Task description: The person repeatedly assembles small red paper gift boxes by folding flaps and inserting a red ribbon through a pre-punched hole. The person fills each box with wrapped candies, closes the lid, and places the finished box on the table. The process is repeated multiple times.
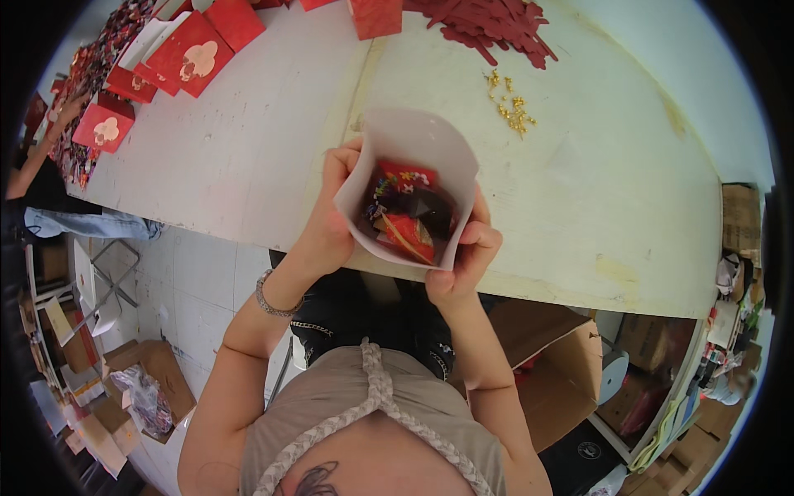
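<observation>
Over the table's near edge I hold an open-topped paper gift box (422, 139), its white inner walls facing up at me. My left hand (329, 221) is closed round its left side. On the right side my right hand (468, 258) grips the wall, thumb near the lower corner. Inside the box lie a red packet with coloured decoration (405, 175), a dark piece (420, 202) and a red and gold wrapped piece (409, 236). The outer face of the box is hidden from this view.
Gold trinkets (517, 114) and a heap of dark red strips (496, 25) lie beyond the box. Red boxes (194, 54) stand at far left, beside a pile of small wrapped pieces and another person's arm (51, 136). A cardboard carton (562, 380) sits below the table.
</observation>
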A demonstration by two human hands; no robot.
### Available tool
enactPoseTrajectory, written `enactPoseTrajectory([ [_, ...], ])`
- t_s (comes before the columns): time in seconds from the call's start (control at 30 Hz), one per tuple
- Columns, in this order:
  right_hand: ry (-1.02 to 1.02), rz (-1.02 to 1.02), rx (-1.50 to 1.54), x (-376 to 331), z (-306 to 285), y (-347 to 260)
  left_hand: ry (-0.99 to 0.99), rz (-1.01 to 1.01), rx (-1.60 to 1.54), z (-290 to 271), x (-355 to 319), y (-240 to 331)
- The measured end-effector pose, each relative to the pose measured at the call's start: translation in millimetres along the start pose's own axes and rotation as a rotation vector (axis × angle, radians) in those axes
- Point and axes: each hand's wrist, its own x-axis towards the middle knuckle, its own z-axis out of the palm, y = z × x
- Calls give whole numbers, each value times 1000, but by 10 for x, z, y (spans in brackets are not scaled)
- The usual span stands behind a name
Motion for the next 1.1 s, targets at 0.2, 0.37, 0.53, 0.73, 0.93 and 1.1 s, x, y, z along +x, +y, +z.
enactPoseTrajectory([
  [0.2, 15, 9, 202, 232, 105, -112, 87, 54, 40, -60, -66, -23],
  [0.37, 83, 154, 147, 192, 64, -173, 156, 89, -2, 42, -154, 23],
  [0.53, 104, 235, 34, 184, 92, -186, 204, 18, 12, 16, -85, -34],
  [0.73, 238, 268, 423, 283, 370, -184, 244, 65, -52, 129, -42, 12],
  [0.93, 83, 525, 621, 367, -27, -173, 178, -27, -196, -4, -33, -24],
  [1.1, 44, 788, 691, 518, -81, -272, 121, -96, -316, -91, -97, -93],
])
